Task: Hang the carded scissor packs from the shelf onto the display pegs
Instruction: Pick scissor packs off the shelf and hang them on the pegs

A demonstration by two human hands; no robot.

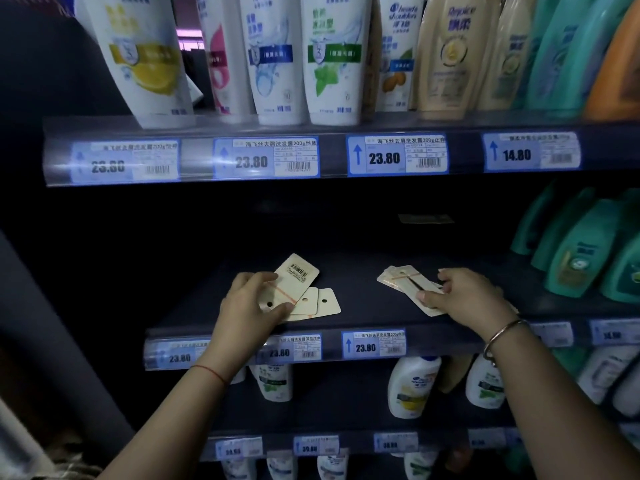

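Left hand [251, 303] gripping banded card stack [294, 289], thumb on top, barcode side up, lifting off dark shelf [346, 306]. 2 more cards [320, 303] lying under/beside it. Right hand [464, 294] pinching 2nd banded stack [407, 282] w/ fingertips, resting on same shelf, well apart from 1st. Shampoo bottles [571, 251] standing at right.

A dim shop aisle holds dark blue shelving [346, 322] lined with shampoo bottles [273, 57] above and teal bottles [575, 258] at right, blue price labels [396, 154] along each edge, and perhaps a grey floor at the lower left.
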